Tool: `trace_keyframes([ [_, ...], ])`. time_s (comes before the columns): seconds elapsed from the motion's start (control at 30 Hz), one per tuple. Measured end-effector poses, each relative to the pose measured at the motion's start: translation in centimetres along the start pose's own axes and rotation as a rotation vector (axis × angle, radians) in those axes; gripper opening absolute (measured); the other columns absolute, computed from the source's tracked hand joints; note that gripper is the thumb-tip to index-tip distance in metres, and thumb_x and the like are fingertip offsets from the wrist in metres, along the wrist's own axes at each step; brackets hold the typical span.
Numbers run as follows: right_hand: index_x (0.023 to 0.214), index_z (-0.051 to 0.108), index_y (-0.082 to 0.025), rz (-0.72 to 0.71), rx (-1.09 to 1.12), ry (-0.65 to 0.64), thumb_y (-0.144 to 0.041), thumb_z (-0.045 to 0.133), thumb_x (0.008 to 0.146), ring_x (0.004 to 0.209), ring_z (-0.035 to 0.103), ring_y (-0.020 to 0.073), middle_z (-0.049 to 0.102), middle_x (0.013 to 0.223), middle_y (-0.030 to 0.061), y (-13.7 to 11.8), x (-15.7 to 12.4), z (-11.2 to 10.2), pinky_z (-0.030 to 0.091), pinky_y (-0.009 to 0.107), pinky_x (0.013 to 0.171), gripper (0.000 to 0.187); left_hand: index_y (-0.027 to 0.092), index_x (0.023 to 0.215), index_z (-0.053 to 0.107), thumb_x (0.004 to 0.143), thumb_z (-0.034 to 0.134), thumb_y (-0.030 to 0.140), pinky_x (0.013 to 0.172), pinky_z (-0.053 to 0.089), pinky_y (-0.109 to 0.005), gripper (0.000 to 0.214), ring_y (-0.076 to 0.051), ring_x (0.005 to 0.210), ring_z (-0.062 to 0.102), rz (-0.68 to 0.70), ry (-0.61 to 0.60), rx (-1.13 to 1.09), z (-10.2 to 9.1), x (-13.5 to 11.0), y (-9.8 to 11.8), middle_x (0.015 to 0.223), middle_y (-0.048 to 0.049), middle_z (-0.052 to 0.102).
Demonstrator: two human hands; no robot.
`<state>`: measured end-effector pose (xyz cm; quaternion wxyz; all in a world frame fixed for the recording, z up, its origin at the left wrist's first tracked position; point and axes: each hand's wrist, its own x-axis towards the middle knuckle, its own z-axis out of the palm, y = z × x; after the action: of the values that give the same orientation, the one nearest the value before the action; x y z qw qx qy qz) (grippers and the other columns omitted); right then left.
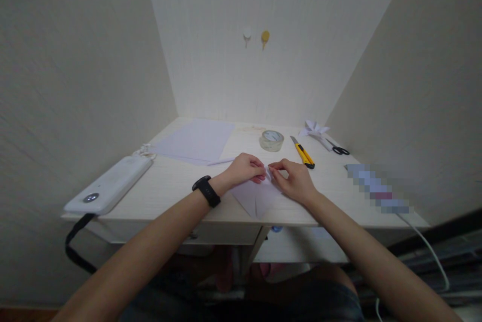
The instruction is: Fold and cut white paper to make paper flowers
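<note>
Both hands meet over a folded sheet of white paper (pixel 255 197) near the desk's front edge. My left hand (pixel 246 167), with a black watch (pixel 207 191) on its wrist, pinches the paper's far part from the left. From the right, my right hand (pixel 291 177) pinches the same part between thumb and fingers. The paper's near end shows two flaps with a slit between them. Its far end is partly hidden by the fingers. Just beyond the left hand lies a thin white rolled or folded paper strip (pixel 221 161).
White sheets (pixel 196 140) lie at the back left, a white device (pixel 109 184) at the left edge. Behind my hands are a tape roll (pixel 271 141), a yellow box cutter (pixel 302 152), a folded paper shape (pixel 314 129) and black-handled scissors (pixel 340 150). Walls enclose the desk (pixel 169 196).
</note>
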<state>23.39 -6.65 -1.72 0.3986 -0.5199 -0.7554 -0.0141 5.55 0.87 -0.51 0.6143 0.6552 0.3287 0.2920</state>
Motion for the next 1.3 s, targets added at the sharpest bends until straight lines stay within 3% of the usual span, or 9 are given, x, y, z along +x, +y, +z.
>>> trace_keyframes([
  [0.1,0.083,0.061,-0.024,0.083,0.181,0.007,-0.039,0.058,0.09,0.088,0.071,0.0236,0.076,0.097,0.0075,0.1,0.2,0.1,0.053,0.038,0.082,0.017,0.008,0.073,0.065,0.076,0.069,0.003,0.056,0.056,-0.023,0.007,-0.014,0.063,0.069,0.012,-0.002,-0.003,0.1,-0.2,0.2,0.069,-0.0073,0.071],
  [0.3,0.073,0.058,-0.023,0.246,0.417,0.064,-0.048,0.067,0.082,0.075,0.068,0.0214,0.072,0.078,0.0055,0.5,0.7,0.6,0.054,0.036,0.074,0.028,0.009,0.073,0.061,0.078,0.065,0.003,0.055,0.054,-0.023,0.008,-0.014,0.063,0.069,-0.009,-0.016,0.001,0.2,-0.6,0.7,0.07,-0.0078,0.071],
  [0.5,0.067,0.057,-0.021,0.39,0.628,0.058,-0.054,0.076,0.071,0.06,0.059,0.0155,0.067,0.065,0.0022,1.0,1.0,0.9,0.044,0.028,0.056,0.039,0.01,0.08,0.061,0.077,0.069,0.009,0.056,0.052,-0.024,0.008,-0.015,0.066,0.069,-0.009,-0.031,-0.036,0.2,-0.6,0.7,0.071,-0.0076,0.071],
  [0.67,0.065,0.058,-0.02,0.462,0.73,0.055,-0.055,0.082,0.064,0.055,0.055,0.0131,0.065,0.061,0.0008,1.3,1.0,1.0,0.038,0.025,0.051,0.042,0.01,0.078,0.065,0.076,0.067,0.008,0.055,0.05,-0.024,0.003,-0.016,0.067,0.069,-0.031,-0.055,-0.018,0.2,-0.7,1.0,0.075,-0.0095,0.072],
  [0.9,0.067,0.06,-0.02,0.437,0.713,0.063,-0.051,0.081,0.067,0.058,0.06,0.0152,0.069,0.065,0.0027,1.1,0.9,0.8,0.045,0.027,0.054,0.037,0.009,0.08,0.065,0.079,0.075,0.02,0.057,0.051,-0.024,0.015,-0.016,0.069,0.07,-0.021,-0.072,-0.081,0.0,-0.9,1.0,0.078,-0.0119,0.074],
  [1.1,0.074,0.063,-0.021,0.222,0.431,0.122,-0.039,0.072,0.08,0.082,0.07,0.0218,0.075,0.085,0.0068,0.7,0.4,0.4,0.053,0.039,0.082,0.021,0.008,0.078,0.064,0.077,0.08,0.018,0.067,0.057,-0.028,0.019,-0.016,0.071,0.071,-0.013,-0.09,-0.221,0.0,-0.9,0.7,0.074,-0.0111,0.073],
  [1.3,0.074,0.064,-0.022,0.106,0.298,0.115,-0.031,0.067,0.083,0.085,0.072,0.0219,0.077,0.089,0.0059,0.3,0.2,0.2,0.054,0.038,0.084,0.014,0.006,0.077,0.064,0.076,0.078,0.009,0.075,0.059,-0.029,0.015,-0.015,0.069,0.072,-0.025,-0.048,-0.272,-0.1,-0.7,0.4,0.073,-0.0112,0.073],
])
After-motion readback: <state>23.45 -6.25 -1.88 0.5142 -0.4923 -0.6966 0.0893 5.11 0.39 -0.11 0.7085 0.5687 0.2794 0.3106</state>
